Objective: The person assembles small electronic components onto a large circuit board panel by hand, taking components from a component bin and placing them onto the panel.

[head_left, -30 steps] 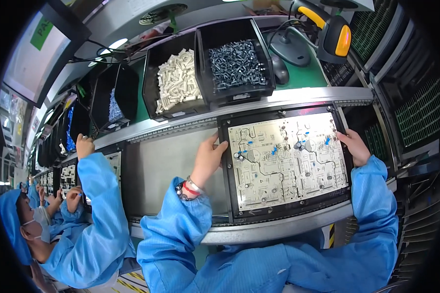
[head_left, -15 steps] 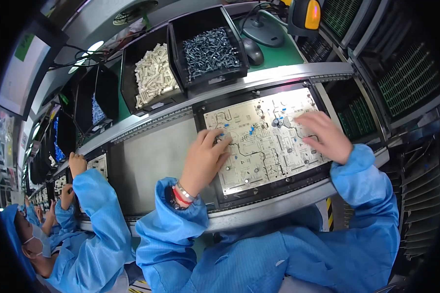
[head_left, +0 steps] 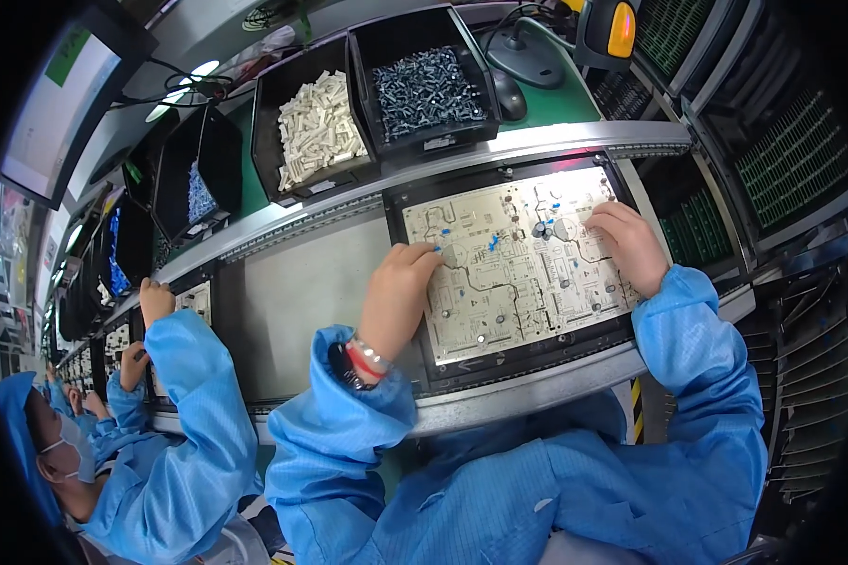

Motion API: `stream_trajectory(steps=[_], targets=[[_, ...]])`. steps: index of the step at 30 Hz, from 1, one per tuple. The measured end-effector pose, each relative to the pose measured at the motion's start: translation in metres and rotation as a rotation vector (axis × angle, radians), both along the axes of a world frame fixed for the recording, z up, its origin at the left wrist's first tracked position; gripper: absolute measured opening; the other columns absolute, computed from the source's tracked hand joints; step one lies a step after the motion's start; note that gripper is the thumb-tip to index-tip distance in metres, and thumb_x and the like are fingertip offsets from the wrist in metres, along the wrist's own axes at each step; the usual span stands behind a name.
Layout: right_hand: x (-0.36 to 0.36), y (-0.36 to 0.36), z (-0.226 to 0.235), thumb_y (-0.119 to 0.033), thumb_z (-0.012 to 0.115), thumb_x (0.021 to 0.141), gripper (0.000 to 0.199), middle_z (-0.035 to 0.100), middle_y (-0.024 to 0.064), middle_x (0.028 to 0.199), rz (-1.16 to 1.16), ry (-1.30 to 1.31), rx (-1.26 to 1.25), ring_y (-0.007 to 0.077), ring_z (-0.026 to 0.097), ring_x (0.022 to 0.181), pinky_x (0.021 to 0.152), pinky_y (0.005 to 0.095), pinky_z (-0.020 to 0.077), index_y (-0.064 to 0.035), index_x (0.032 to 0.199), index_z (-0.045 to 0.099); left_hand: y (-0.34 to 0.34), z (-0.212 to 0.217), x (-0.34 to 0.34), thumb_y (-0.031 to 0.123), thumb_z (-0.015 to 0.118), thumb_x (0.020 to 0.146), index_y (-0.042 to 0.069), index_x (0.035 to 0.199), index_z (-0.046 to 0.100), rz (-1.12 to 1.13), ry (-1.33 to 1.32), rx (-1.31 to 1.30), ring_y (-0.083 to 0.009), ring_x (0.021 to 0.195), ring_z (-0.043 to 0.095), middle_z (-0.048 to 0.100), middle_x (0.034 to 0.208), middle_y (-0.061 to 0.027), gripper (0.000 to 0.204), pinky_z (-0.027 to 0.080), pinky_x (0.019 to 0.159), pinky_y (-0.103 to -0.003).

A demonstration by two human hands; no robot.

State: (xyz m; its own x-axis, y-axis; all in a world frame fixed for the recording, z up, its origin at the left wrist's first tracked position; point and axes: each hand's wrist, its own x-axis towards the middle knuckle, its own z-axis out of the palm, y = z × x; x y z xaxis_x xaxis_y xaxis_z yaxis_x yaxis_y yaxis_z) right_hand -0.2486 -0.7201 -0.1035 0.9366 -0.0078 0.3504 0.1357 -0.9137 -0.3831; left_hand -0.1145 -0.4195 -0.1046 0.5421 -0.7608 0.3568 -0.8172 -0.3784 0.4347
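A pale circuit board (head_left: pixel 481 320) with printed traces, small blue parts (head_left: pixel 494 243) and dark round parts lies in a black frame (head_left: pixel 398 212) before me. My left hand (head_left: pixel 394 294) is at the board's left edge, its thumb and fingers closed together close to a small blue part; what they hold, if anything, is hidden. Over the board's right side, my right hand (head_left: pixel 634 250) has its fingers bent and pressed together, fingertips near a pale round outline. Whether a part sits between them cannot be seen. A dark round component (head_left: pixel 543 229) stands left of those fingertips.
Behind the metal rail (head_left: pixel 537 141) stand a bin of white pieces (head_left: pixel 320 127) and a bin of dark small parts (head_left: pixel 429 94). A mouse (head_left: pixel 510 97) and a scanner (head_left: pixel 608 33) are at far right. A co-worker's hand (head_left: pixel 156 301) works at left.
My right hand's fingers, spread before, have drawn together and shifted right. My left fingers have closed up by the board's left edge. The whole view has shifted slightly.
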Motion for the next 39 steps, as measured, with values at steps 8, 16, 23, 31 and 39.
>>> stream_trajectory(steps=[8,16,23,31,39], targets=[[0.005,0.002,-0.005,0.005,0.059,0.074,0.016,0.058,0.0140,0.090,0.012,-0.064,-0.016,0.0317,0.056,0.085,0.075,0.0347,0.0465,0.0023,0.090,0.059,0.003,-0.005,0.003,-0.002,0.058,0.076,0.001,0.086,0.062,0.004,-0.011,-0.051,-0.0321,0.088,0.057,0.062,0.099,-0.0126,0.012,0.048,0.076,-0.037],[-0.004,0.006,0.019,0.006,0.058,0.076,0.021,0.060,0.0146,0.095,0.003,0.013,0.004,0.0322,0.057,0.089,0.078,0.0341,0.0464,0.0014,0.097,0.060,0.001,0.014,-0.018,0.003,0.063,0.074,0.006,0.101,0.062,-0.037,-0.161,0.100,-0.0363,0.111,0.049,0.051,0.124,-0.0143,0.028,0.045,0.088,-0.039],[-0.036,0.030,0.041,-0.017,0.066,0.076,0.049,0.039,0.0123,0.135,0.355,0.396,-0.030,0.0356,0.032,0.127,0.104,0.0472,0.0272,-0.0107,0.123,0.052,0.033,0.029,-0.046,0.011,0.067,0.072,0.011,0.118,0.057,-0.190,0.180,0.288,-0.0388,0.124,0.036,0.040,0.136,-0.0138,0.048,0.035,0.100,-0.045],[-0.038,0.020,0.025,-0.026,0.064,0.076,0.058,0.024,0.0077,0.147,0.392,0.521,-0.083,0.0357,0.016,0.136,0.109,0.0528,0.0131,-0.0201,0.132,0.046,0.032,0.031,-0.049,0.011,0.065,0.074,0.013,0.121,0.055,-0.185,0.154,0.356,-0.0365,0.124,0.036,0.039,0.138,-0.0125,0.049,0.030,0.103,-0.046],[-0.049,0.018,0.021,-0.021,0.066,0.071,0.052,0.042,0.0116,0.136,0.443,0.270,-0.236,0.0357,0.035,0.127,0.104,0.0484,0.0324,-0.0096,0.121,0.054,0.027,0.037,-0.057,0.014,0.064,0.076,0.012,0.123,0.053,-0.169,0.146,0.366,-0.0354,0.125,0.035,0.038,0.138,-0.0141,0.048,0.025,0.104,-0.048]])
